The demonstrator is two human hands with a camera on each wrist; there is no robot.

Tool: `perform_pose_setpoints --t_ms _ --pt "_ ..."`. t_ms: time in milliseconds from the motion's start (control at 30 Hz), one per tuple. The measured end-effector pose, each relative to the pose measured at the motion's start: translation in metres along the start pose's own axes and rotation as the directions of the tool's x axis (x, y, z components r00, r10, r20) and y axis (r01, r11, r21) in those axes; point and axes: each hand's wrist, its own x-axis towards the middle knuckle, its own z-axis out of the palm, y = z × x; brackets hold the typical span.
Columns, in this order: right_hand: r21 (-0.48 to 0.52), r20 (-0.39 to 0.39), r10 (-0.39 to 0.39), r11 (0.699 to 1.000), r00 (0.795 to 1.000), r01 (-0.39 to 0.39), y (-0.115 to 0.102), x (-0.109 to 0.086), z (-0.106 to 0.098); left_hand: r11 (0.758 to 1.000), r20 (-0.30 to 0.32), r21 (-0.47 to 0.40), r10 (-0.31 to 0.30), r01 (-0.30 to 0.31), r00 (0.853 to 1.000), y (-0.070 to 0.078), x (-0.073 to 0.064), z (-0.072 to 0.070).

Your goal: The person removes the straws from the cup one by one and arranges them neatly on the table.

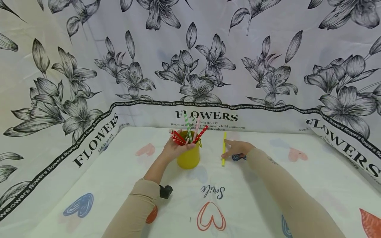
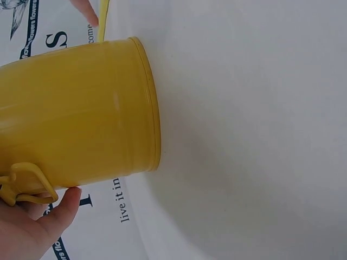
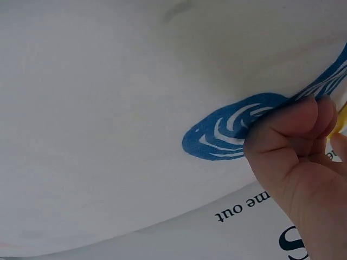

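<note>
A yellow bucket (image 1: 188, 159) stands upright on the white cloth, holding several straws: a green-and-white striped straw (image 1: 188, 128), a pale pink straw (image 1: 196, 129) and red ones with white dots. My left hand (image 1: 175, 147) grips the bucket at its upper left side. In the left wrist view, my left thumb touches the bucket wall (image 2: 81, 114) beside a yellow handle loop (image 2: 38, 181). To the right of the bucket, my right hand (image 1: 238, 148) pinches a yellow straw (image 1: 224, 142) between thumb and fingers, its length running away from me. The right wrist view shows that hand (image 3: 303, 157) with its fingers curled.
The tablecloth (image 1: 208, 181) carries printed hearts and the word "Smile". A black object (image 1: 165, 191) sits beside my left sleeve. Behind the table hangs a white flower-printed curtain (image 1: 205, 76), which also rises at the left and right.
</note>
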Motion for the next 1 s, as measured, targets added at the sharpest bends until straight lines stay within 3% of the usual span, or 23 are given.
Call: perform_pose_setpoints --t_ms 300,1000 --pt "-0.011 -0.037 0.064 0.998 0.997 -0.064 -0.0036 0.0057 -0.0026 0.999 0.001 -0.028 -0.039 0.039 0.999 0.0018 0.0011 -0.002" --pt "0.015 -0.037 0.153 0.988 0.988 -0.152 -0.0063 0.007 -0.0089 1.0 0.004 -0.006 -0.001 0.001 1.0 -0.0002 -0.0012 -0.0011"
